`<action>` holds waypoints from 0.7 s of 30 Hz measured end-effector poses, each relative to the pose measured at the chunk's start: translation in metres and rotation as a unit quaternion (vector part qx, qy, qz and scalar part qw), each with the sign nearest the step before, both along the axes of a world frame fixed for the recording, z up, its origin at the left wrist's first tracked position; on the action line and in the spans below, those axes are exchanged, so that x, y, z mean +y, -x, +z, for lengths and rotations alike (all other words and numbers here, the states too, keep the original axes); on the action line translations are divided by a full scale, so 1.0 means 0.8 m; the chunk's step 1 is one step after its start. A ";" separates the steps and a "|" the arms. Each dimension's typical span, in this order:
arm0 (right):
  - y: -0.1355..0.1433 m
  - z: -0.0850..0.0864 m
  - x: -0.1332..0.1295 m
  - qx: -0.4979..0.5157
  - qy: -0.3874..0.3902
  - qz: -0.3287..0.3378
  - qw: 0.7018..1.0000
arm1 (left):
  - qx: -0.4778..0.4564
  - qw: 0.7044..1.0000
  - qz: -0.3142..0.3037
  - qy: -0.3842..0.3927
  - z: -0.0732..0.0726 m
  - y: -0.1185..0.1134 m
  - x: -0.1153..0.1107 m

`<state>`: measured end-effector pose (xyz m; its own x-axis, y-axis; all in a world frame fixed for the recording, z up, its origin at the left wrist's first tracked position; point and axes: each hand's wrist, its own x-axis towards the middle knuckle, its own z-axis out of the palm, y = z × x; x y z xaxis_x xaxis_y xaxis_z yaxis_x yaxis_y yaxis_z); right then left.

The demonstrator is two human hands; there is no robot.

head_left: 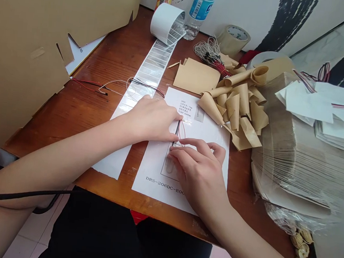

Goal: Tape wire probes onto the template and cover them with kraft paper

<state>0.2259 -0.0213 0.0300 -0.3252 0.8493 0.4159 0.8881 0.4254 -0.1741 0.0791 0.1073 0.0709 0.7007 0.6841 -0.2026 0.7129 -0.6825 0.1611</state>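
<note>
A printed white sheet [153, 179] lies on the table, with a drawn rectangle and text on it. Thin red and black wires [184, 128] run across its middle; a faint looped shape shows inside the rectangle below them. From the left, my left hand [149, 119] rests on the sheet's edge, its thumb and index finger closing on the wires from either end. Opposite it, my right hand [200, 167] pinches the lower part of the wires, fingertips close to my left thumb. My right hand hides part of the rectangle and printed text.
A label strip [153, 64] unrolls from a white roll [162, 23] under my left hand. Loose wires [89, 83] lie left. Brown paper pieces [236, 102], a wire bundle [209, 52], tape [234, 36], a water bottle [201, 8] and stacked cards [294, 170] surround the sheet. Cardboard [46, 55] stands left.
</note>
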 end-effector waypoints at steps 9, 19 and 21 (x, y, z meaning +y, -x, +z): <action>0.000 0.001 -0.001 -0.011 -0.002 -0.004 1.000 | 0.009 1.000 -0.004 -0.007 0.003 -0.001 -0.001; 0.005 0.010 -0.011 -0.058 0.017 0.003 0.998 | 0.025 1.000 -0.006 -0.016 0.002 -0.002 -0.004; 0.003 0.012 -0.012 -0.051 0.038 0.001 0.998 | 0.025 1.000 -0.008 -0.017 0.001 -0.002 -0.003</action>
